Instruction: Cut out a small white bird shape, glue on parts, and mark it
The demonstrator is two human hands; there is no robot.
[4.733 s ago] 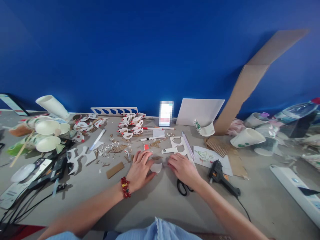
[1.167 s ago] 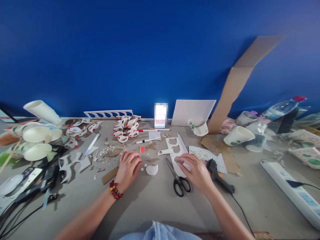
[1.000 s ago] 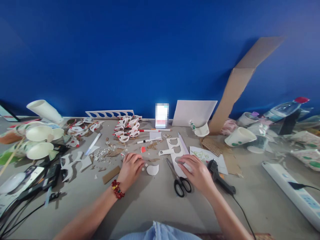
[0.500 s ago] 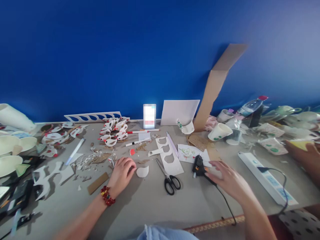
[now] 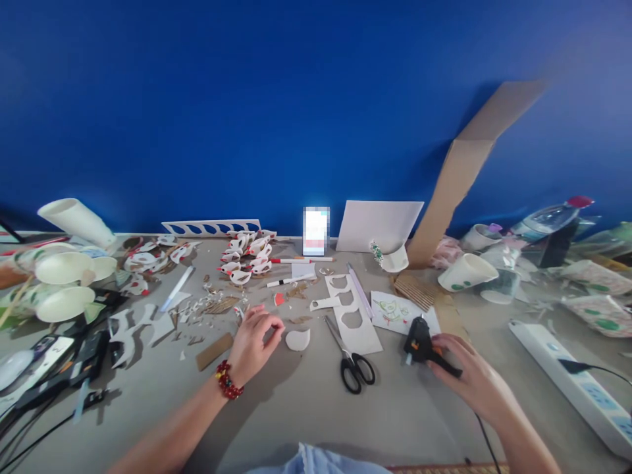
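Observation:
Black hot glue gun (image 5: 419,341) lies in the grasp of my right hand (image 5: 471,372), whose fingers and thumb close around its handle; its cord hangs toward the table's front edge. My left hand (image 5: 255,342), with a red bead bracelet on the wrist, is curled with thumb and forefinger together; what they hold, if anything, is hidden. Just right of it is a rounded white paper piece (image 5: 298,340). Black-handled scissors (image 5: 356,374) lie between the hands. Behind them rests a white sheet with cut-out holes (image 5: 363,329), beside a paper with a green drawing (image 5: 392,311).
White-and-red bird cut-outs (image 5: 247,257) are heaped near the blue wall. Paper scraps (image 5: 212,306) litter the left. A power strip (image 5: 567,375), paper cups (image 5: 467,272) and a bottle (image 5: 548,217) stand right. A leaning cardboard strip (image 5: 451,184) and a lit phone (image 5: 316,230) are behind.
My right hand has closed around the glue gun's handle after hovering beside it. The whole view has shifted, so things appear further right. My left hand stays curled near the white piece.

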